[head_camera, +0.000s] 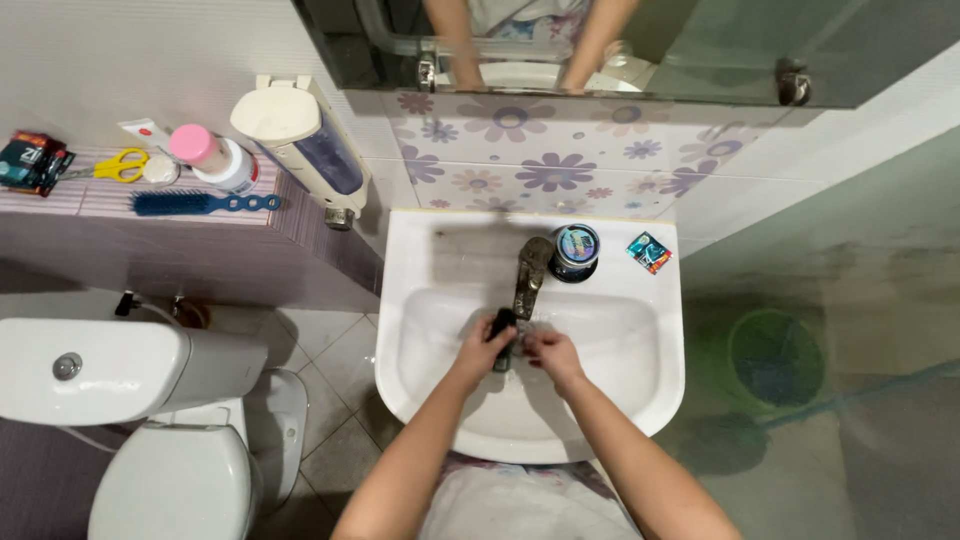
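Over the white sink (640, 400), the left hand (484, 347) grips a small dark object (501, 324) (under the tap (528, 275)); the right hand (553, 352) touches it.

Small dark object (501, 330) (kind unclear), upright over white basin, below faucet.

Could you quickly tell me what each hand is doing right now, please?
Left hand: closed on a small dark object under the tap.
Right hand: fingers curled; holding anything cannot be told.
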